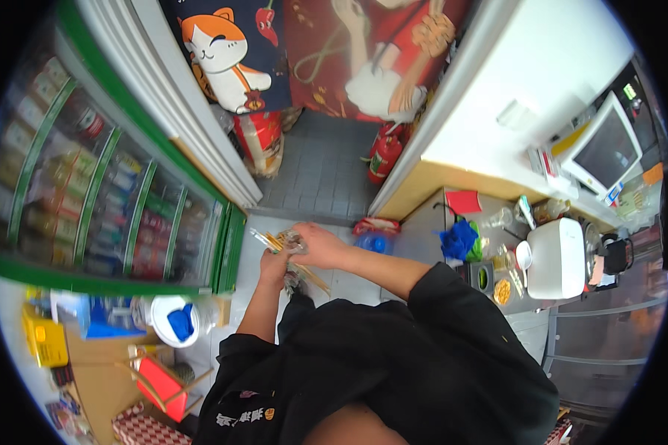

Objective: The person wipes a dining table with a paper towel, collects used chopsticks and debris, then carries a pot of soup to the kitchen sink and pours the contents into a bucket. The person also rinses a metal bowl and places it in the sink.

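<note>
Both my hands meet in front of my body, over the pale tiled floor. My left hand [274, 269] is closed around a bundle of thin wooden sticks [313, 278] in clear plastic wrapping [296, 243]. From the upper right, my right hand [318, 246] grips the crumpled plastic at the upper part of the bundle. Some sticks poke out at the upper left, others at the lower right. My fingers partly hide the bundle, and what the sticks are exactly cannot be told.
A green-framed drinks fridge [114, 183] stands left. Ahead, a printed door curtain [323, 61] hangs above a doorway with a red fire extinguisher [386, 157]. A blue water jug [377, 242] is on the floor. At right, a counter [417, 245] holds a white appliance [556, 258]. A red-seated chair [161, 384] stands lower left.
</note>
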Tool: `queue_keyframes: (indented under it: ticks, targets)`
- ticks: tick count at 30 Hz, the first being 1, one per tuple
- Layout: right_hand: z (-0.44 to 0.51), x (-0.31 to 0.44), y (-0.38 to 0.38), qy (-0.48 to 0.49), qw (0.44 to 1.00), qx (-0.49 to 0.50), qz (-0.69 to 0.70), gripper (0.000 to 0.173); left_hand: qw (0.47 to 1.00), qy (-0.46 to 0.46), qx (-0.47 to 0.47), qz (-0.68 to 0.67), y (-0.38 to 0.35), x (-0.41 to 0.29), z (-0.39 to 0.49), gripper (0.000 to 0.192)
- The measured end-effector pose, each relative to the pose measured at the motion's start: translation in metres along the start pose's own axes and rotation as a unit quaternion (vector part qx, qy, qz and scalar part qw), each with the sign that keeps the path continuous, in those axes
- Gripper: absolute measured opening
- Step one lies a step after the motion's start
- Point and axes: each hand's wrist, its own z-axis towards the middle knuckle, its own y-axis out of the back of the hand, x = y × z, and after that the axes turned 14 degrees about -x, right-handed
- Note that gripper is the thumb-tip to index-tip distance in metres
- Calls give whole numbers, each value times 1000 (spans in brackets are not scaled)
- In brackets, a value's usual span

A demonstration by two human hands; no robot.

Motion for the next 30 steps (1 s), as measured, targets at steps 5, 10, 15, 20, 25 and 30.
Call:
queue_keyframes:
  ticks: [5,10,15,20,25,30]
  targets:
    - [96,-39,27,-79,995,-51,-38,71,989,14,134,55,-62,-92,97,64]
    - [207,-108,54,-133,987,-61,-61,73,979,15,182,88,-142,-163,202,55]
    - [318,-191,85,-245,968,22,-51,62,974,15,206,98,-224,-208,307,55]
    - [397,-243,125,-208,976,57,-11,60,976,61,165,127,-294,-277,384,57]
    - [471,-287,174,-173,984,41,-28,58,977,72,155,124,-349,-361,433,59]
    - [577,-341,234,-74,993,-58,-74,57,979,76,150,113,-416,-453,468,61]
